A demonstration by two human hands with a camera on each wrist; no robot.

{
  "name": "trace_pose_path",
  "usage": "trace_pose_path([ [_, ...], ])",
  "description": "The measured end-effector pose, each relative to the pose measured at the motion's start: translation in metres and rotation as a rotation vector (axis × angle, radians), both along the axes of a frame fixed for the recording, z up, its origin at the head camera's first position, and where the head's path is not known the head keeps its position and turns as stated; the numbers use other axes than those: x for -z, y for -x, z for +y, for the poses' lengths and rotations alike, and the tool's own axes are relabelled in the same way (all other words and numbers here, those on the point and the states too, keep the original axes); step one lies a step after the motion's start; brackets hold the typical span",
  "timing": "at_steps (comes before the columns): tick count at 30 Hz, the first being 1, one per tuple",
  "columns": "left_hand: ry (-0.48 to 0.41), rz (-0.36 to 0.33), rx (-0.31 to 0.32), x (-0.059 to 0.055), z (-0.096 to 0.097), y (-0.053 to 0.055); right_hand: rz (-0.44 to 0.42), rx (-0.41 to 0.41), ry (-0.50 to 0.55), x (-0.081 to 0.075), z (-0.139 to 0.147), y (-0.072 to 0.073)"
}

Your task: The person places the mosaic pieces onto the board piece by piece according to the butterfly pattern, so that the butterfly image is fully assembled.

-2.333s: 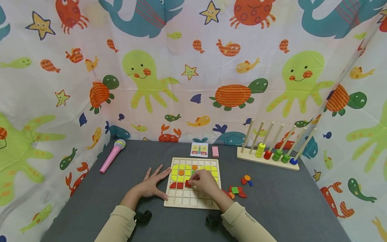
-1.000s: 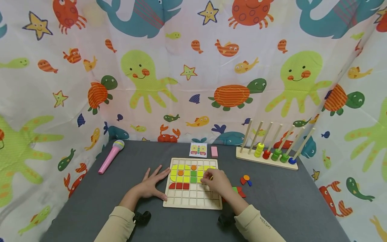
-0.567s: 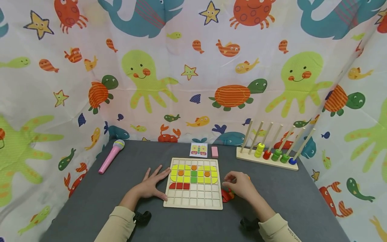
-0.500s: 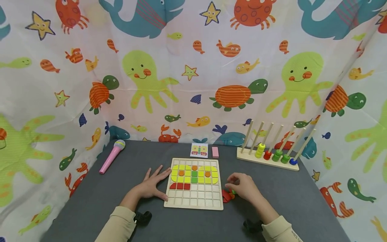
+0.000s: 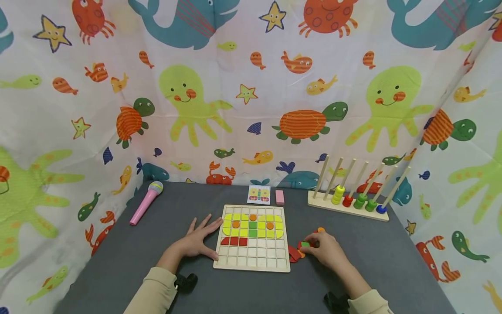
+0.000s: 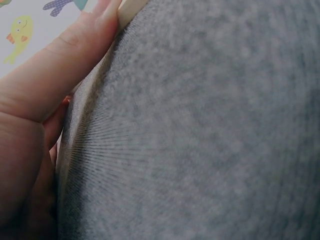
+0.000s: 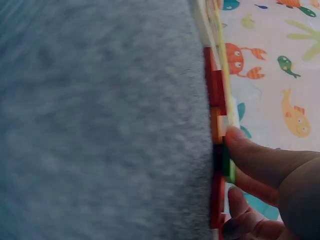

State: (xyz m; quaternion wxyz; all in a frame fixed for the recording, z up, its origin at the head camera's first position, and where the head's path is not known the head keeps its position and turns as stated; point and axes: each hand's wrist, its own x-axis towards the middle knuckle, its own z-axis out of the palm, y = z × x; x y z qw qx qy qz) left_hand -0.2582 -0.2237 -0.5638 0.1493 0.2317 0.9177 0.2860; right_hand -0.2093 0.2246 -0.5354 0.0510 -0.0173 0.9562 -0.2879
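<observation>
My left hand [image 5: 196, 240] lies with fingers spread at the left side of a wooden grid board [image 5: 251, 264], thumb and index finger at its frame. In the left wrist view the thumb reaches the board's edge. Yellow tiles [image 5: 231, 232], green tiles [image 5: 252, 229] and a few orange discs fill its upper rows; three red tiles [image 5: 234, 241] begin the row below. Right of the board, my right hand [image 5: 327, 250] pinches a green square tile [image 5: 305, 245] on the loose pile, thumb and index finger at its edges. Red pieces [image 5: 293, 254] lie beside it.
Behind the board are a pattern card [image 5: 259, 195] and a pink block [image 5: 279, 197]. A pink toy microphone [image 5: 146, 203] lies at the back left. A peg stand with coloured rings [image 5: 349, 207] stands at the back right, before a patterned curtain [image 5: 251, 126].
My right hand placed a red tile, then an orange disc at the board's right, and moved right to the loose pieces, closing on the green tile. The left hand stays in place.
</observation>
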Motion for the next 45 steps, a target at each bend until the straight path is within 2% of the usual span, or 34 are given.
trace_pose_path([
  [4, 0.011, -0.003, -0.017, 0.0, -0.001, 0.0, -0.006, 0.047, 0.044, 0.001, -0.007, 0.0],
  [7, 0.008, -0.007, -0.026, -0.001, -0.001, -0.001, 0.02, 0.052, 0.07, -0.004, -0.015, 0.002],
  [15, 0.016, -0.011, -0.023, 0.002, -0.001, -0.001, 0.09, 0.018, 0.163, -0.023, -0.051, 0.008],
  [19, 0.005, -0.013, -0.027, 0.001, 0.0, -0.001, 0.115, -0.054, 0.201, -0.026, -0.077, 0.012],
  [24, 0.008, -0.011, -0.024, 0.0, 0.001, 0.0, 0.118, -0.179, 0.197, -0.016, -0.103, 0.021],
  [29, 0.004, -0.015, -0.024, 0.001, 0.001, 0.0, 0.125, -0.245, 0.172, -0.003, -0.121, 0.024],
  [34, 0.006, -0.012, -0.028, 0.001, 0.002, 0.0, 0.11, -0.245, 0.198, 0.001, -0.133, 0.024],
  [41, 0.007, -0.014, -0.031, -0.001, 0.003, 0.0, 0.13, -0.246, 0.107, 0.001, -0.145, 0.024],
  [45, 0.007, -0.014, -0.03, -0.001, 0.003, -0.001, 0.126, -0.206, 0.072, 0.002, -0.147, 0.024],
])
